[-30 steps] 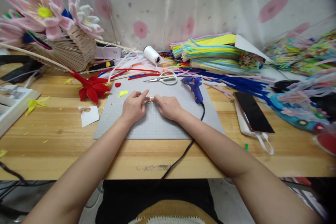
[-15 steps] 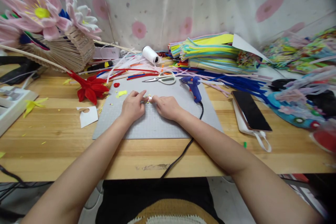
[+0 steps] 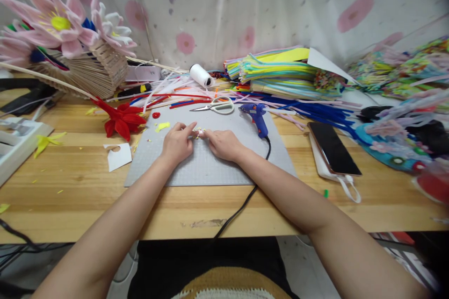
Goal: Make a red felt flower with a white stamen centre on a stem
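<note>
The left hand [image 3: 177,144] and right hand [image 3: 224,144] pinch between their fingertips a small white piece fringed with yellow-tipped strands [image 3: 199,133], located over the gray mat [image 3: 210,168] on the wooden surface [image 3: 80,187]. Excess fingertip pressure could bend or detach the fine strands, and a sleeveless forearm catching the cord [image 3: 242,210] could drag the glue gun [image 3: 257,117] across the mat. The piece appears tiny, pale at its center and radially fringed, its finer structure hidden by the fingers.
</note>
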Demonstrator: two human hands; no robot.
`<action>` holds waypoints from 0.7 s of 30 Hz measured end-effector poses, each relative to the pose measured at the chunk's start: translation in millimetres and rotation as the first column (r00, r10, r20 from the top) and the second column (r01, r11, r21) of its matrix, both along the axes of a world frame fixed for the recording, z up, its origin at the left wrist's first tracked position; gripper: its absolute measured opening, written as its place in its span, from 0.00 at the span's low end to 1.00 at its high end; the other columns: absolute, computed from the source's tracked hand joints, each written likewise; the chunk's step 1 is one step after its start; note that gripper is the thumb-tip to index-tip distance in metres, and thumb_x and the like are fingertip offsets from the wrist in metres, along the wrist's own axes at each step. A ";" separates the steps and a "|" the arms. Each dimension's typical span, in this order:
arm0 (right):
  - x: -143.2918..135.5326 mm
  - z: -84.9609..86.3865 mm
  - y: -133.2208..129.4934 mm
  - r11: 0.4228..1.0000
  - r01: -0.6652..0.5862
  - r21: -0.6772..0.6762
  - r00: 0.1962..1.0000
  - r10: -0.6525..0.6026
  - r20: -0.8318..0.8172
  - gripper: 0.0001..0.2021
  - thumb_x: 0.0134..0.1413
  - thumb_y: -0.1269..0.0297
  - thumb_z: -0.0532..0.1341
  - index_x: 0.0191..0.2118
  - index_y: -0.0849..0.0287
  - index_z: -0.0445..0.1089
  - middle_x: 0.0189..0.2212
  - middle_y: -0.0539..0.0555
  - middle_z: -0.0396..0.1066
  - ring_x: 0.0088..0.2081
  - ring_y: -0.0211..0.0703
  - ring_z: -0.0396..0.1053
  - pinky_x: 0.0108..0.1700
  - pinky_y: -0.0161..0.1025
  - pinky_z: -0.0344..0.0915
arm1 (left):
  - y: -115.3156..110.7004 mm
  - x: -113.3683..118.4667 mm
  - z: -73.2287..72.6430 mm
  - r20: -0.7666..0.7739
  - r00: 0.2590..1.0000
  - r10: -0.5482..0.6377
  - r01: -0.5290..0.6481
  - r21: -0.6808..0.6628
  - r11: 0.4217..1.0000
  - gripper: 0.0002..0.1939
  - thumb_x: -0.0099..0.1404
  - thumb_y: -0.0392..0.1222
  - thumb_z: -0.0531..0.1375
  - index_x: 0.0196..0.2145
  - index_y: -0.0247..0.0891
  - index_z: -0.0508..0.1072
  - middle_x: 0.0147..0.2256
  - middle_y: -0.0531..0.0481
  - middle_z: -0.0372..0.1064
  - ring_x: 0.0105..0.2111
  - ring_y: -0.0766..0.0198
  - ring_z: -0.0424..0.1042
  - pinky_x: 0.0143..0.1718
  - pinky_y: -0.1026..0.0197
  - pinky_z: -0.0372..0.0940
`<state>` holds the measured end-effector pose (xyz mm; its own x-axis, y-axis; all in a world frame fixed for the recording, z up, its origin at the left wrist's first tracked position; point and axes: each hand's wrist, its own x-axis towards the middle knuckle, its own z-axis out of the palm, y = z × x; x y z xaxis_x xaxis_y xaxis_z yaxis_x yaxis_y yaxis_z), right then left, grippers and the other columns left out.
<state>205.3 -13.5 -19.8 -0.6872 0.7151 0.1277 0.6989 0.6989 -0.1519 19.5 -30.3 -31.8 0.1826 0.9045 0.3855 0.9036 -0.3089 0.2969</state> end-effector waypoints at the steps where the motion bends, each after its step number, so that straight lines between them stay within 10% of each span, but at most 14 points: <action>1: -0.1 0.0 0.2 1.000 0.009 0.003 1.000 -0.009 -0.003 0.16 0.60 0.68 0.46 0.52 0.61 0.61 0.41 0.57 0.75 0.41 0.46 0.72 0.35 0.38 0.59 | 0.4 0.0 -0.2 -0.003 1.000 0.007 -0.007 -0.006 1.000 0.29 0.53 0.31 0.53 0.55 0.37 0.68 0.38 0.44 0.70 0.43 0.56 0.69 0.45 0.55 0.66; 21: 6.2 -0.8 -0.5 0.984 0.174 0.023 0.952 -0.162 -0.261 0.17 0.53 0.73 0.50 0.49 0.59 0.62 0.47 0.58 0.66 0.43 0.43 0.67 0.36 0.36 0.61 | -3.1 1.2 6.2 0.088 0.993 -0.075 0.074 0.008 0.997 0.32 0.49 0.26 0.52 0.54 0.32 0.65 0.37 0.49 0.76 0.44 0.55 0.66 0.48 0.55 0.63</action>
<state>211.5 -14.0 -20.6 -0.4972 0.8066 0.3196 0.7481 0.5851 -0.3131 20.7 -33.4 -25.6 0.2146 0.8878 0.4072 0.8484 -0.3760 0.3726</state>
